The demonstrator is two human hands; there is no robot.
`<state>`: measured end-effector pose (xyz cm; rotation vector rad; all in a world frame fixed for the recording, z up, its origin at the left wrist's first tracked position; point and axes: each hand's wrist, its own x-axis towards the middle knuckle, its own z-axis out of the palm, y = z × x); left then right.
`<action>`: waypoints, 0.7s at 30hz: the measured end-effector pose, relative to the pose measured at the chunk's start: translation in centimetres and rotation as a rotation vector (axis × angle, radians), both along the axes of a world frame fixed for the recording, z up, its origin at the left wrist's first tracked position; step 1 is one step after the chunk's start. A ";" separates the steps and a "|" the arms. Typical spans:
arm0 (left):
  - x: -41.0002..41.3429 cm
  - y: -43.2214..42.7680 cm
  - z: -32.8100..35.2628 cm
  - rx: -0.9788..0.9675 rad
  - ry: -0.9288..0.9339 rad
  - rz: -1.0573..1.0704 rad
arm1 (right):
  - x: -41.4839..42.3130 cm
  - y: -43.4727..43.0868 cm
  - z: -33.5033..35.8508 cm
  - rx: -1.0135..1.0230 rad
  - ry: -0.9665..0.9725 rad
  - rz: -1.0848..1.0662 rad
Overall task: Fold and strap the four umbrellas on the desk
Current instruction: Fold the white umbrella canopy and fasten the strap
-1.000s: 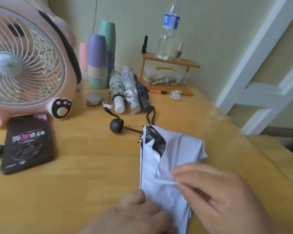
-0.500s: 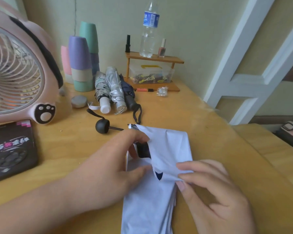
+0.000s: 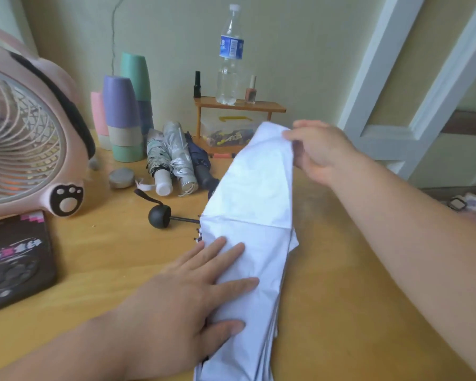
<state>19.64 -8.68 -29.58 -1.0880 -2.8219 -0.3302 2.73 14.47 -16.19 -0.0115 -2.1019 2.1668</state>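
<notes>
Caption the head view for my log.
Left hand presses the white umbrella flat on the desk while the right hand pinches up one edge.

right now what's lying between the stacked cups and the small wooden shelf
Three rolled umbrellas, side by side: the patterned umbrella, the silver umbrella and the dark blue umbrella, seen in the head view.

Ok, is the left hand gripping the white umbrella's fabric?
No, the left hand lies flat and open, pressing the white umbrella onto the desk.
</notes>
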 end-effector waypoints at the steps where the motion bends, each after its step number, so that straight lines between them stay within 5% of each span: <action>1: -0.1 -0.2 -0.4 -0.016 0.014 -0.007 | -0.8 -0.3 0.3 -0.011 -0.087 0.107; 6: -1.3 -0.1 -1.2 -0.194 0.139 -0.040 | -4.1 -0.9 -2.2 0.182 -0.352 0.372; 9: -1.8 -0.1 -1.3 -0.187 0.145 -0.057 | -5.9 -0.9 -4.6 0.288 -0.405 0.277; 15: -2.3 -0.2 -2.7 -0.157 0.218 -0.050 | -7.9 1.8 -6.5 0.141 -0.366 -0.054; 21: -2.3 0.1 -2.4 -0.146 0.191 -0.060 | -7.5 1.0 -6.6 0.048 -0.277 -0.056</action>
